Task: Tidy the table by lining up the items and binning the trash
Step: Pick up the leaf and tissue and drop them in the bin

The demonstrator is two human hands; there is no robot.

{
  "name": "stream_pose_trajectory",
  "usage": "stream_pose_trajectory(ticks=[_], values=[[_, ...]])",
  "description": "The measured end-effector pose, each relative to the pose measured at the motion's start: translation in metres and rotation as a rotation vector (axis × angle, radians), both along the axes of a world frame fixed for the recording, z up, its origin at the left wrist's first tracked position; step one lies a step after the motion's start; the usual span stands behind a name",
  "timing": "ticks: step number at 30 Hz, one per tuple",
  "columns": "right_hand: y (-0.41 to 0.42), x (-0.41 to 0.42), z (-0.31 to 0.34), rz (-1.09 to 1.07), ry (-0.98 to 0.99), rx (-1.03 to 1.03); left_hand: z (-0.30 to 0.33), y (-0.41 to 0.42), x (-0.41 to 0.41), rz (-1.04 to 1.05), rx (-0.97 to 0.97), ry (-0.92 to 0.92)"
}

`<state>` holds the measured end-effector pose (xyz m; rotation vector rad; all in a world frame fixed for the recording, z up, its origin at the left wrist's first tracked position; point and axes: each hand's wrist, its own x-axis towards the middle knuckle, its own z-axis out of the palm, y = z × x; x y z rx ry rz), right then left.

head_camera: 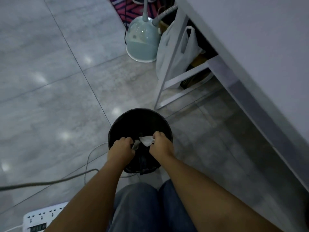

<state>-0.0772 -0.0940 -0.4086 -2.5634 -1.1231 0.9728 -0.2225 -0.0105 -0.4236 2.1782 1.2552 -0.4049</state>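
Left hand [122, 148]: gripping a small crumpled grey scrap [136, 144] over the round black plastic bin [133, 121].
Right hand [159, 143]: pinching a crumpled white tissue [147, 140] above the bin's opening.
Bin: standing on the grey tiled floor [50, 81], beside the white table [259, 47].

A pale green domed appliance base [142, 42] is seen at twelve o'clock on the grey tiled floor [50, 81]. Just beside it, at one o'clock, a white plastic bag [173, 54] is slumped. A white power strip [43, 216] is placed at seven o'clock, and a grey cable [50, 182] is trailed at nine.
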Motion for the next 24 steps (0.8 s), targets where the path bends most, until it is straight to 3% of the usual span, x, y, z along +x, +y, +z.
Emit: stream_pose_trajectory(ticks=[8,18,24], values=[[-0.016,-0.014,0.150,-0.015,-0.026,-0.032,0.158,-0.006,-0.009,-0.006,0.019,0.006],[-0.014,-0.011,0.373,-0.148,-0.123,0.156,0.388,0.010,0.013,-0.098,0.120,-0.144],[-0.059,0.029,0.451,-0.204,-0.233,0.242,0.461,0.012,0.051,-0.196,0.169,-0.271]])
